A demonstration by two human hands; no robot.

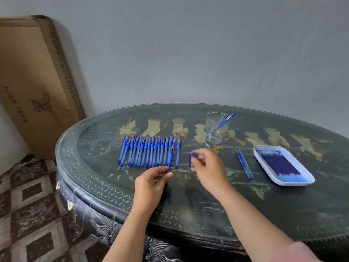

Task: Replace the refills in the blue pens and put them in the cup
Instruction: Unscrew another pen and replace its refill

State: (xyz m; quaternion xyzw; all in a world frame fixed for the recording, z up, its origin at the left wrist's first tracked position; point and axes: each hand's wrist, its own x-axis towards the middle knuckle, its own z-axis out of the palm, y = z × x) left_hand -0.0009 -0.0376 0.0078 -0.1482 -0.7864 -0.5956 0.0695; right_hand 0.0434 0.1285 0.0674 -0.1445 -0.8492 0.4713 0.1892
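left hand (151, 183) pinches held pen (170, 157) low on the barrel, thumb and fingers curled round it, tip up, over the near table (188, 201) just in front of the row (149, 152). right hand (208, 167) pinches the cap (191, 159) between thumb and fingertips, other fingers loosely curled, cap apart from the pen, a gap between the hands

row of capped blue pens lies side by side mid table, untouched. cup (213, 137) stands behind the right hand with one finished pen (221, 123) leaning in it. two loose refills (244, 164) lie on the table between right hand and tray (293, 183), can't tell if spent or new. tray on the right holds new refills (281, 164) in a pile

step, as i read it: opening up a pen, cap is off, barrel not yet unscrewed, old refill likely inside. task looks early, one pen in the cup and most of the row to go

next move probably needs the cap parked on the table or tucked in the palm so the right fingers are free to twist off the tip section while the left keeps the barrel from turning, then pull the old refill, take one from the tray, push it in, screw shut, recap, drop in cup. watch for small parts rolling on the glass top
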